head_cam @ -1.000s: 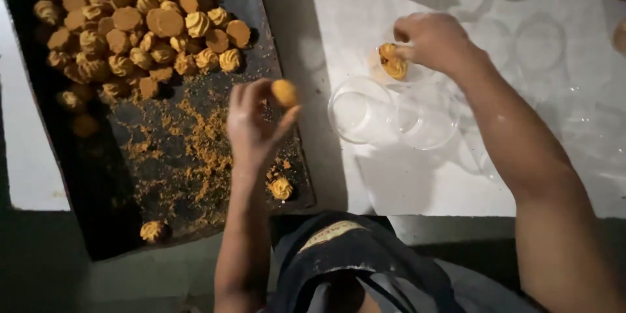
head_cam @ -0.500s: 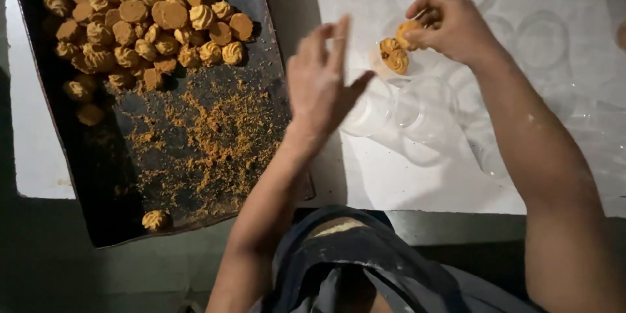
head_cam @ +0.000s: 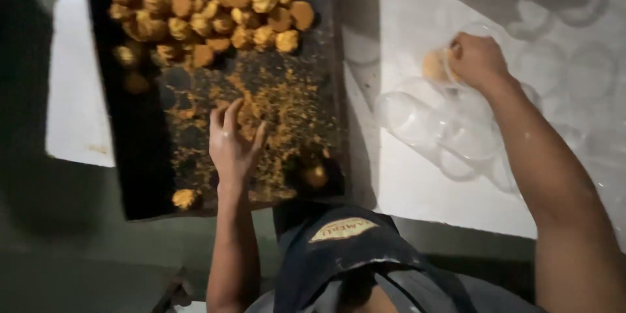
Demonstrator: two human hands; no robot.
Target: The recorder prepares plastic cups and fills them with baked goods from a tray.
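Reaching over the dark baking tray (head_cam: 111,156), you are holding your left hand (head_cam: 233,143) flat and released, fingers spread and pointing away from you, with nothing in its grasp. Directly beneath and just beyond those fingers, a scatter of orange crumbs (head_cam: 274,111) is lying on the tray's bare surface. Farther ahead of the left hand, at the tray's far end, a heap of round golden cookies (head_cam: 208,6) is sitting in a tight cluster. One loose cookie (head_cam: 184,198) is resting near the tray's front edge, just to the left of your left wrist, and another (head_cam: 315,176) is lying to the right of that hand. Your right hand (head_cam: 477,62) is working well apart from the left, over the white table (head_cam: 404,189), and is clenching around the rim of a clear plastic container (head_cam: 450,137). A cookie (head_cam: 432,65) is showing just at the left of its knuckles, touching the fingers; whether it is pinched or merely resting inside the container cannot be told.
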